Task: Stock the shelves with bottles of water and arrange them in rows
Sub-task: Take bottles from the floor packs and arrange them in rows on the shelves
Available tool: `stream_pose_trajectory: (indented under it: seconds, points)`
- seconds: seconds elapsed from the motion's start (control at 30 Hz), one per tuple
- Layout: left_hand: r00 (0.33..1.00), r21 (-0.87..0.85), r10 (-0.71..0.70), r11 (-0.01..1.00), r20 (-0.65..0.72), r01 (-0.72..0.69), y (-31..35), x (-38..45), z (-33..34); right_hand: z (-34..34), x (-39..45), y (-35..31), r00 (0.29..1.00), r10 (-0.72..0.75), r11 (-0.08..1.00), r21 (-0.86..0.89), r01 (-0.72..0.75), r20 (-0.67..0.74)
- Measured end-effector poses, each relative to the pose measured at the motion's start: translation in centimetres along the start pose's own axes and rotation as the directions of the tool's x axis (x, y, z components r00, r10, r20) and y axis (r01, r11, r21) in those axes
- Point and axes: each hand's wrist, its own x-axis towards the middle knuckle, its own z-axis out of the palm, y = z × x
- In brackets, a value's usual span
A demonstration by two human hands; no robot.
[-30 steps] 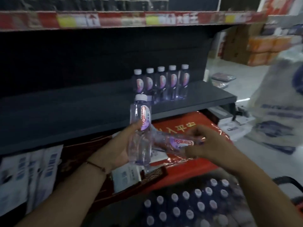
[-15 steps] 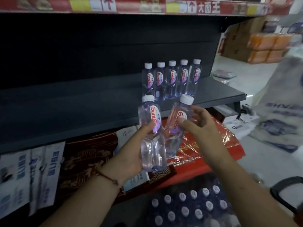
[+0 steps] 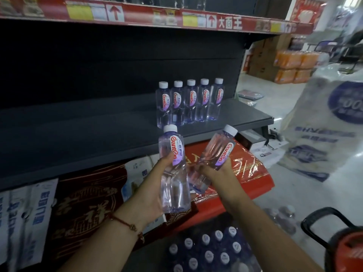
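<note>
Both hands (image 3: 196,179) rose toward dark shelf (image 3: 98,134).

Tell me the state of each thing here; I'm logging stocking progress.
Left hand: grips an upright bottle.
Right hand: grips a tilted bottle.
Five shelf bottles: upright, capped, one row.
Dark shelf: mostly bare.
Bottle pack: below, capped.

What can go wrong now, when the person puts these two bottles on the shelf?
The right hand holds its bottle tilted and low on the body, so it might slip. Setting both down together near the row of five bottles could knock one over, since they stand close together.
</note>
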Motion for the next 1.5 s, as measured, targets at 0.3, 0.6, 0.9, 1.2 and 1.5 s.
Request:
stream_pose_trajectory:
  seconds: [0.3, 0.6, 0.9, 1.2, 1.5]
  points:
    - [0.996, -0.01, 0.075, 0.997, 0.046, -0.074, 1.5, 2.1, -1.9, 1.0, -0.3, -0.6, 0.959, 0.229, 0.899, 0.342, -0.275, 0.169]
    - [0.978, 0.103, -0.03, 0.993, -0.208, 0.052, 3.0, 3.5, -5.8, 4.6, 1.6, 1.6, 0.872, 0.395, 0.639, 0.595, -0.487, 0.29]
    - [0.922, 0.006, 0.07, 0.997, -0.381, -0.073, 6.2, 4.9, -10.6, 10.6, 7.2, -2.1, 0.959, 0.133, 0.99, -0.075, -0.118, 0.251]
    - [0.895, -0.006, 0.156, 0.985, -0.418, -0.174, 7.1, 4.5, -11.6, 15.7, 16.7, -3.0, 0.97, -0.14, 0.919, -0.34, 0.202, 0.198]
    - [0.899, -0.003, 0.162, 0.984, -0.406, -0.179, 6.9, 4.9, -12.5, 16.5, 17.6, 0.5, 0.975, -0.18, 0.907, -0.362, 0.216, 0.132]
